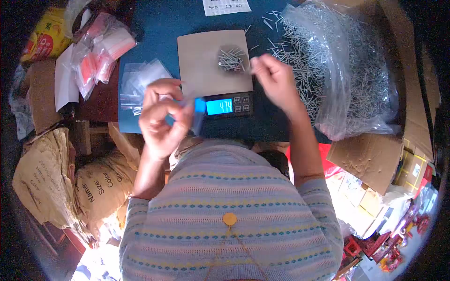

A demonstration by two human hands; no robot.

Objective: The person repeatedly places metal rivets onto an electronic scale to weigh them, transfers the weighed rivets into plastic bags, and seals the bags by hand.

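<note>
A digital scale point(201, 79) with a square tan plate has a lit blue display point(219, 107) that seems to read 474. On its plate sits a small round dish point(232, 59) with metal nails in it. My left hand point(164, 114), left of the display, pinches a small clear plastic bag point(198, 117), which is blurred. My right hand point(275, 82) is closed just right of the dish, its fingertips together; whatever they may hold is too small to make out. Flat clear bags point(145, 79) lie beyond my left hand.
A large heap of nails point(300, 65) spreads over the right of the blue table, partly under a clear plastic sheet point(340, 70). Bags with pink-and-white contents point(96, 61) lie at the left. A paper label point(227, 6) is at the far edge. Cardboard point(368, 157) stands at the right.
</note>
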